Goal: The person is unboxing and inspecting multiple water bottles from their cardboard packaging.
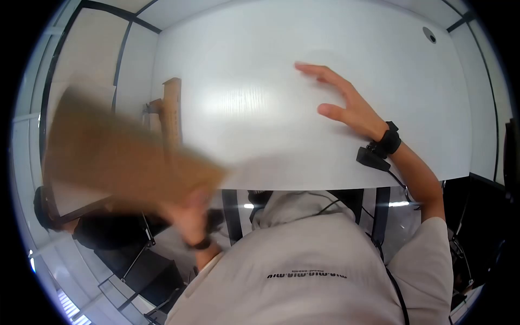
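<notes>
At the left, my left hand (190, 214) is closed on the near end of a brown cardboard piece (119, 157), which is smeared by motion. The cardboard extends up and to the left, past the table's left edge, and overlaps part of the table in this view. My right hand (346, 100) hovers over the white table (244, 135), fingers stretched forward and thumb apart, holding nothing. A black band and a small black device (372, 158) with a cable are on my right wrist.
A narrow upright-looking cardboard strip (172, 108) lies by the table's left side, with a smaller brown item (155, 106) beside it. Low white partitions (132, 65) edge the table. A round cable hole (429, 35) is at the far right. A person in black (108, 233) sits at left.
</notes>
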`<control>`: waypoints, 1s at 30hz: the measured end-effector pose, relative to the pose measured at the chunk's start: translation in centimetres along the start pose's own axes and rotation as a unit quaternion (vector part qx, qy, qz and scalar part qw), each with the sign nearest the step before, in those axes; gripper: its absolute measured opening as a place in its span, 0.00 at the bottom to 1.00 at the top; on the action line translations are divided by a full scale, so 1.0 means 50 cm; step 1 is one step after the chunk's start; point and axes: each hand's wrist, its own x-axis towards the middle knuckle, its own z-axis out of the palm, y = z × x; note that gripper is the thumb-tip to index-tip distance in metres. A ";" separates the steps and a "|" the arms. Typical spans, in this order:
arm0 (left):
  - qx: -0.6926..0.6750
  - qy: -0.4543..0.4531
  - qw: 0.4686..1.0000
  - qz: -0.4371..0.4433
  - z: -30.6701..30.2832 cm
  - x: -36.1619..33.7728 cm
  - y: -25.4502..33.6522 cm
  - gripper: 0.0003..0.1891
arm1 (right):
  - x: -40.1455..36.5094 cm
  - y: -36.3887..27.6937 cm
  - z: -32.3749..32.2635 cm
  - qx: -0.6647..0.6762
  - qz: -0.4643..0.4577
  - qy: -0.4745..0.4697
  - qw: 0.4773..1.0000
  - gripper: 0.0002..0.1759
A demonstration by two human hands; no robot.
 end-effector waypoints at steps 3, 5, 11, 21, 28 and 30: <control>0.040 -0.352 0.933 0.058 0.315 0.094 0.120 0.35 | 0.008 -0.013 -0.003 0.354 0.008 -0.025 0.935 0.46; 0.193 -0.485 0.851 0.064 0.414 0.098 0.150 0.34 | -0.017 -0.036 -0.001 0.362 0.152 0.100 0.914 0.43; 0.082 -0.493 0.861 0.098 0.473 0.219 0.108 0.33 | -0.004 0.025 -0.047 0.522 0.222 0.025 0.823 0.46; -0.182 -0.524 0.830 -0.062 0.485 0.340 0.006 0.27 | 0.009 -0.025 -0.061 0.537 0.339 0.055 0.770 0.28; -0.275 -0.537 0.795 -0.061 0.498 0.345 -0.010 0.31 | 0.019 -0.027 -0.058 0.547 0.260 -0.012 0.796 0.34; -0.314 -0.513 0.793 -0.095 0.495 0.346 -0.019 0.32 | 0.025 -0.040 -0.047 0.549 0.310 0.037 0.775 0.35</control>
